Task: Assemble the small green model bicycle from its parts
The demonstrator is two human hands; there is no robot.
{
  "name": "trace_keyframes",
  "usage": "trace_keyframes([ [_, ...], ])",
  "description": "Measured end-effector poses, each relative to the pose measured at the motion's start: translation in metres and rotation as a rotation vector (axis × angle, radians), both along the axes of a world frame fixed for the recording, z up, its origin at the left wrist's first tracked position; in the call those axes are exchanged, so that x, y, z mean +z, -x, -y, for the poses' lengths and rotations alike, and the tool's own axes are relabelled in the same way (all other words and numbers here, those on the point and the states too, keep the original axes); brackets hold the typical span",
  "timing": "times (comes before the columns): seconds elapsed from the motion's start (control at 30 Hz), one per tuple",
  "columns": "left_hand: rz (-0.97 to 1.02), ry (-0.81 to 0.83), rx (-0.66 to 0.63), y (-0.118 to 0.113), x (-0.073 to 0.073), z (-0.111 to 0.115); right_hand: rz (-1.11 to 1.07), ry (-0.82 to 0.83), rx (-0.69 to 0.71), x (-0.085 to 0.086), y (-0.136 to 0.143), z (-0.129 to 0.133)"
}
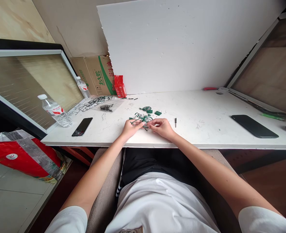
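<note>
Between my two hands is a small green model bicycle (147,119) with a spoked wheel. My left hand (131,128) is closed on its left side, thumb along the frame. The fingertips of my right hand (162,127) pinch at its right side; whatever small part they may hold is hidden. Just beyond the hands lie a loose green wheel (146,108) and a flat green block (158,113), with tiny bits scattered around. A short black screwdriver-like tool (175,122) lies to the right of my right hand.
A phone (82,127), a water bottle (55,111), another bottle (83,87), part frames (96,102) and a plastic bag of dark parts (107,107) occupy the left. A cardboard box (94,74) and red box (120,86) stand behind. A black slab (254,126) lies right.
</note>
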State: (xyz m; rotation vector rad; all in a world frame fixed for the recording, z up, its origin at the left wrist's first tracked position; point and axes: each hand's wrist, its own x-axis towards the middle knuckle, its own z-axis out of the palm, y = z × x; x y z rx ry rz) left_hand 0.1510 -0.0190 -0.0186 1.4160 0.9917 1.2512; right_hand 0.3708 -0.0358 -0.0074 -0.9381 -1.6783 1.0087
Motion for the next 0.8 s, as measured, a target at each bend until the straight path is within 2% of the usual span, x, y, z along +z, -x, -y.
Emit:
trace_keyframes([
  [0.8,0.027,0.027,0.016,-0.004,0.0075,0.006,0.014,-0.021,-0.025,-0.0081,-0.0003,-0.0053],
])
